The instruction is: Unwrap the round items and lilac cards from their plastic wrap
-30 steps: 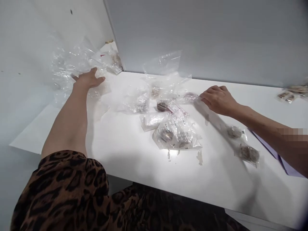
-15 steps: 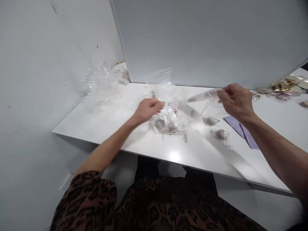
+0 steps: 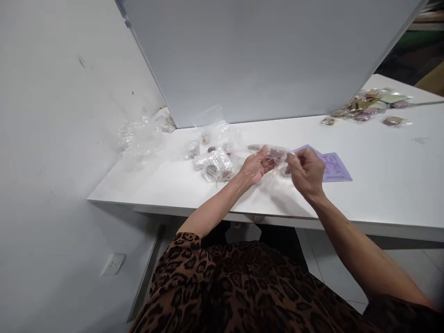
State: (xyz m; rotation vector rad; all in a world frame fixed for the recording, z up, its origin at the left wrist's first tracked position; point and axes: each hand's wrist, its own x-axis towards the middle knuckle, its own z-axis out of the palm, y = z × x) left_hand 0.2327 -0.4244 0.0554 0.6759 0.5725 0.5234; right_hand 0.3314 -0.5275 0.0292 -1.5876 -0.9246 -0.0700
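Between my two hands, above the white table [image 3: 156, 185], is a clear plastic bag [image 3: 276, 153] with something reddish-brown inside, too blurred to name. My left hand [image 3: 255, 167] holds its left part, thumb on top and fingers underneath. On the right side, my right hand [image 3: 307, 175] pinches the bag with curled fingers. Small clear packets [image 3: 215, 165] with dark contents lie in a pile left of my left hand. Partly hidden behind my right hand are flat purple packets [image 3: 336, 167].
Crumpled clear plastic [image 3: 138, 136] lies against the wall at the left. Upright grey panel [image 3: 243, 60] borders the table's back. Several wrapped packets [image 3: 371, 105], some gold, pink and pale green, lie at the back right. A wall socket [image 3: 114, 264] is low at the left.
My right hand has moved left with the clear bag, and my left hand has come rightward from the packet pile to take hold of it. The view has shifted to the right.
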